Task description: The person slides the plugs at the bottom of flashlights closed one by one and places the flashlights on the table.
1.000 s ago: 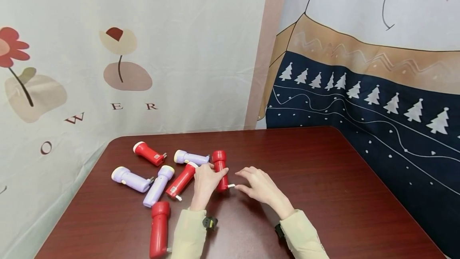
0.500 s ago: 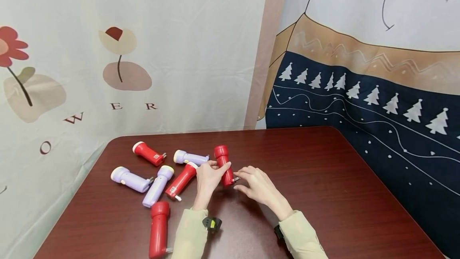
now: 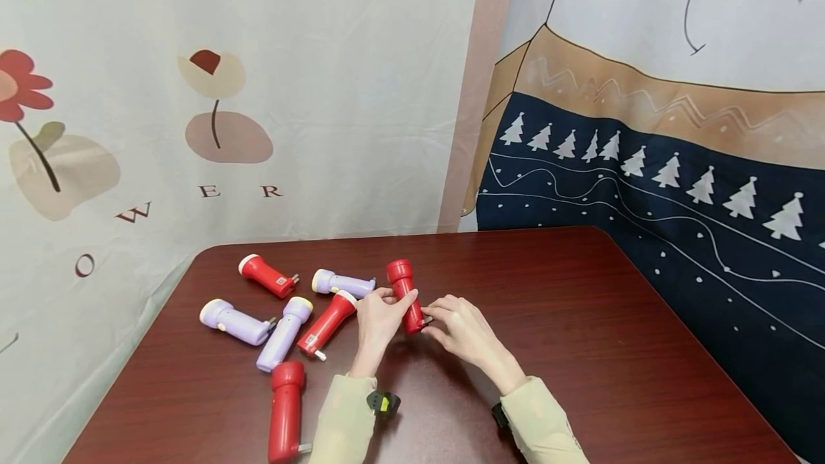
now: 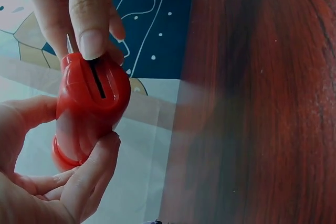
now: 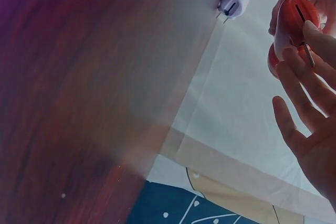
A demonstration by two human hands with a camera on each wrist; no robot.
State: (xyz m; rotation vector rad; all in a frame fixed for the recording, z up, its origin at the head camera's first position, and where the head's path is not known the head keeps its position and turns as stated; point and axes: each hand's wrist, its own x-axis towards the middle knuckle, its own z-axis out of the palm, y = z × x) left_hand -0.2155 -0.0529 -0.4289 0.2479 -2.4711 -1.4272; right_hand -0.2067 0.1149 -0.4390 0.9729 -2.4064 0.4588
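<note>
My left hand (image 3: 379, 321) holds a red flashlight (image 3: 401, 279) by its body, tilted with its wide head away from me. Metal plug prongs (image 3: 427, 321) stick out beside its near end, and in the left wrist view a dark slot runs along the end face. My right hand (image 3: 469, 335) is at this end. Its thumb (image 4: 91, 40) presses beside the slot, with fingers on the far side of the prong (image 4: 70, 44). From the right wrist view, the lower fingers (image 5: 286, 121) spread away from the red flashlight (image 5: 287, 22).
Purple flashlights (image 3: 283, 335) (image 3: 235, 322) (image 3: 344, 283) lie on the left side of the dark red table (image 3: 580, 321). Among them are red flashlights (image 3: 267, 276) (image 3: 327, 323) (image 3: 286, 410), some with plugs sticking out. Printed curtains (image 3: 361, 92) hang behind the table.
The left hand has lifted the red flashlight and moved it slightly right, tilting it toward the right hand. The right hand's fingertips, earlier near the plug, now touch that end.
</note>
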